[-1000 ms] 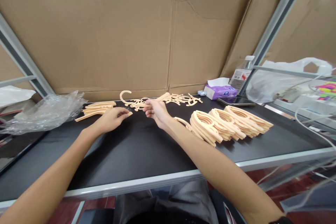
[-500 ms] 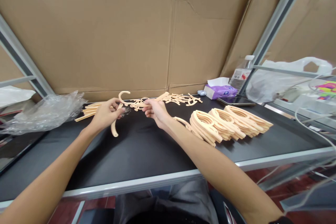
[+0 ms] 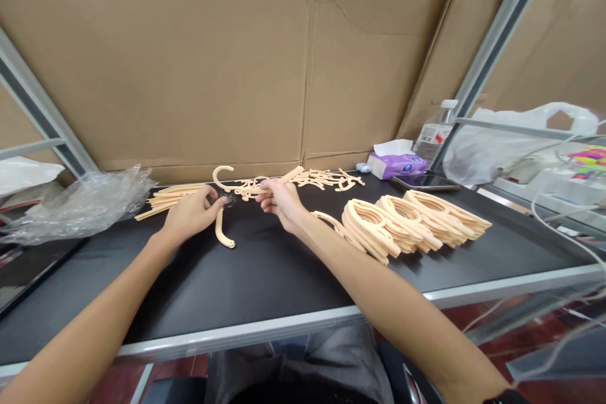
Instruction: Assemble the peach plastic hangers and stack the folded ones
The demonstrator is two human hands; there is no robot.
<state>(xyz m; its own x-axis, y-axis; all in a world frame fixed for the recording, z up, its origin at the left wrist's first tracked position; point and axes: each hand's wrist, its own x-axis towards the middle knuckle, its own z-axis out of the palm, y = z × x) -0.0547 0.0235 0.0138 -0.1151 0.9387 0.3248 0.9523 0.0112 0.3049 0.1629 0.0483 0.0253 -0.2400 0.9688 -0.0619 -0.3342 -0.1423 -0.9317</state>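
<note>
My left hand [image 3: 196,209] is closed on a curved pale wooden piece [image 3: 222,232], which hangs below my fingers with its rounded end bent to the right. My right hand [image 3: 279,199] pinches another pale wooden piece [image 3: 293,174]; its hooked end [image 3: 221,172] curls up at the left, above my left fingertips. The two held pieces look apart, though my left fingers hide the upper part of the hanging one. Behind my hands lies a loose heap of small curved wooden bits [image 3: 326,178]. Beside my left hand is a bundle of pale wooden strips [image 3: 163,199].
Stacks of ring-shaped wooden frames [image 3: 409,221] lie right of my forearm. Farther back stand a purple tissue pack [image 3: 398,165], a dark phone or tablet [image 3: 426,182] and a plastic bottle [image 3: 435,132]. Crumpled clear plastic [image 3: 89,202] sits at left; cardboard [image 3: 189,63] walls the back.
The piece in my left hand has turned, its lower end swinging to the right. My left fingers have shifted slightly; my right hand has hardly moved.
</note>
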